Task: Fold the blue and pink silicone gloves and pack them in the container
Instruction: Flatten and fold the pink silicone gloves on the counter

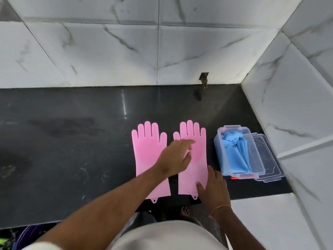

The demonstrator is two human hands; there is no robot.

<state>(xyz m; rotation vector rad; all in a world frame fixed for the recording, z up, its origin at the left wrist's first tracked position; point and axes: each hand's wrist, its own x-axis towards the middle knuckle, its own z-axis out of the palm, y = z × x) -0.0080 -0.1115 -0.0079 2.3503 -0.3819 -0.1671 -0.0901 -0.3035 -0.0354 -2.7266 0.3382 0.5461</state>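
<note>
Two pink silicone gloves lie flat, fingers pointing away, on the dark counter (72,150). The left pink glove (147,150) lies beside the right pink glove (198,159). My left hand (174,157) reaches across with spread fingers over the right glove's palm. My right hand (214,188) rests with spread fingers on that glove's cuff. The blue gloves (234,156) lie folded inside a clear plastic container (219,150) to the right.
The container's clear lid (268,159) lies under and beside it, close to the marble side wall (297,114). A marble back wall (126,51) borders the counter. The counter's front edge is near my body, with a bare foot (184,212) below.
</note>
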